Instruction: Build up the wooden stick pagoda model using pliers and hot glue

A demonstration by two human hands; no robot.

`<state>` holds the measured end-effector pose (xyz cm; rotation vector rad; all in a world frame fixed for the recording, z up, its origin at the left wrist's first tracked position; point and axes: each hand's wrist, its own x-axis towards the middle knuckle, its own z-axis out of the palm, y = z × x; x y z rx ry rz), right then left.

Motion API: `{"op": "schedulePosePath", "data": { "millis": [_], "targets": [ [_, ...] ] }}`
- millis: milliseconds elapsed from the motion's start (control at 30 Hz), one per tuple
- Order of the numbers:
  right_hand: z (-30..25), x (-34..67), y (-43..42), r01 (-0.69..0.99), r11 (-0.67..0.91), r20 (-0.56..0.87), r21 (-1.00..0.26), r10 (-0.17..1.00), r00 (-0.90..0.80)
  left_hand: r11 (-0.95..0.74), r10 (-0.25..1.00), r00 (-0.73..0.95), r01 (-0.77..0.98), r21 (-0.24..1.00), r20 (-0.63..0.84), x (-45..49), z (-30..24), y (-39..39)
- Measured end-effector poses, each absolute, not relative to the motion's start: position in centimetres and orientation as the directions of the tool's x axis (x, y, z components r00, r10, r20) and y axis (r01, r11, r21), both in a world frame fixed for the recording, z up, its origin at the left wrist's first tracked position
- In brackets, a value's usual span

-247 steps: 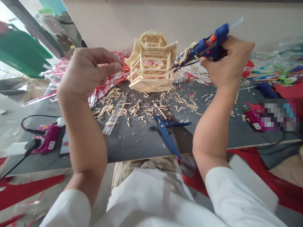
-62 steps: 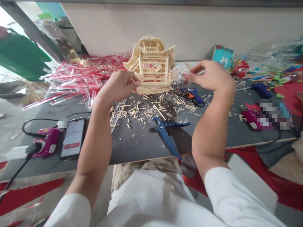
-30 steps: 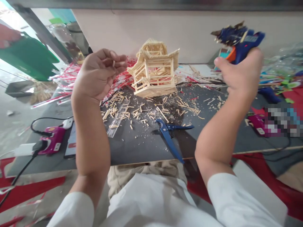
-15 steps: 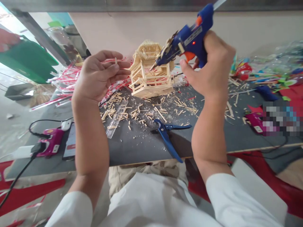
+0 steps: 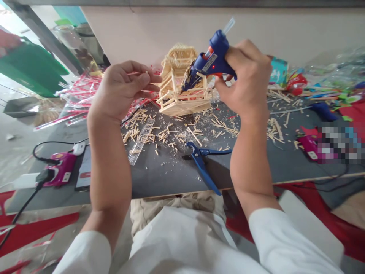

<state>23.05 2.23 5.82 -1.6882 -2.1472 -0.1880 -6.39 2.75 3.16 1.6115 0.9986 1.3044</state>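
My right hand [image 5: 246, 78] is wrapped round a blue hot glue gun [image 5: 212, 62] with an orange trigger, a lit red light and a clear glue stick out of its back. The gun's nozzle points down at the front framework of a small house model [image 5: 185, 104] built from thin wooden sticks; whether it touches I cannot tell. Left of the model, my left hand [image 5: 125, 89] is pinched on a short wooden stick [image 5: 146, 72], mostly hidden by the fingers. The model stands on the dark table [image 5: 168, 179].
Cut stick pieces [image 5: 164, 135] and crumbs lie in front of the model, with a clear ruler [image 5: 141, 142] and blue cutting pliers [image 5: 202, 163]. Red-striped plastic wrappers [image 5: 76, 95] are at left. Magenta power strips [image 5: 64, 167] sit either side. Another glue gun [image 5: 323, 111] lies right.
The glue gun has moved down and left, its nozzle now lower at the model's front framework. My left hand has shifted slightly right, still pinching the stick.
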Motion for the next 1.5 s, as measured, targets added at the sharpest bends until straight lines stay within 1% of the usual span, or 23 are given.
{"op": "schedulePosePath", "data": {
  "millis": [133, 233, 300, 367, 500, 600, 700, 833, 900, 1000, 1067, 1133, 1333, 1500],
  "targets": [
    [5.8, 22.7, 2.2, 0.955, 0.268, 0.399, -0.126, 0.895, -0.199, -0.374, 0.924, 0.127, 0.114, 0.92, 0.36, -6.4, 3.0, 2.9],
    [5.6, 22.8, 2.3, 0.96, 0.256, 0.344, -0.116, 0.917, -0.203, -0.368, 0.929, 0.091, 0.115, 0.923, 0.359, -6.5, 2.8, 3.0],
    [5.5, 22.9, 2.5, 0.956, 0.275, 0.303, -0.106, 0.924, -0.233, -0.365, 0.93, 0.094, 0.124, 0.923, 0.355, -6.5, 2.8, 3.1],
    [5.5, 22.9, 2.6, 0.952, 0.287, 0.293, -0.109, 0.924, -0.246, -0.368, 0.929, 0.093, 0.143, 0.919, 0.358, -6.5, 2.7, 3.1],
    [5.5, 22.7, 2.7, 0.956, 0.268, 0.356, -0.118, 0.91, -0.212, -0.399, 0.916, 0.031, 0.165, 0.902, 0.399, -6.6, 2.6, 3.1],
    [5.6, 22.5, 2.5, 0.951, 0.293, 0.391, -0.096, 0.89, -0.235, -0.419, 0.905, 0.003, 0.173, 0.891, 0.424, -6.6, 2.6, 3.1],
    [5.5, 22.6, 2.6, 0.952, 0.301, 0.41, -0.061, 0.877, -0.251, -0.428, 0.901, 0.006, 0.173, 0.887, 0.434, -6.6, 2.6, 3.1],
    [5.2, 22.9, 2.9, 0.923, 0.385, 0.471, -0.017, 0.817, -0.332, -0.434, 0.9, 0.024, 0.15, 0.888, 0.436, -6.5, 2.7, 2.9],
    [5.1, 23.0, 2.9, 0.918, 0.396, 0.474, -0.015, 0.811, -0.342, -0.448, 0.894, 0.032, 0.121, 0.886, 0.448, -6.5, 2.8, 2.9],
    [5.4, 22.9, 2.7, 0.938, 0.341, 0.438, -0.068, 0.855, -0.279, -0.459, 0.888, 0.041, 0.098, 0.883, 0.458, -6.5, 2.7, 3.0],
    [5.6, 22.7, 2.4, 0.949, 0.291, 0.403, -0.12, 0.888, -0.221, -0.446, 0.895, 0.047, 0.108, 0.888, 0.444, -6.6, 2.6, 3.1],
    [5.7, 22.7, 2.3, 0.954, 0.263, 0.398, -0.141, 0.898, -0.189, -0.426, 0.905, 0.045, 0.125, 0.896, 0.424, -6.5, 2.6, 3.1],
    [5.2, 23.2, 2.7, 0.939, 0.337, 0.499, -0.071, 0.827, -0.259, -0.403, 0.915, 0.038, 0.157, 0.902, 0.402, -6.1, 2.9, 2.7],
    [5.2, 23.5, 2.7, 0.964, 0.266, 0.479, -0.014, 0.848, -0.227, -0.418, 0.909, 0.083, 0.177, 0.891, 0.409, -6.2, 2.8, 2.8]
  ]
}}
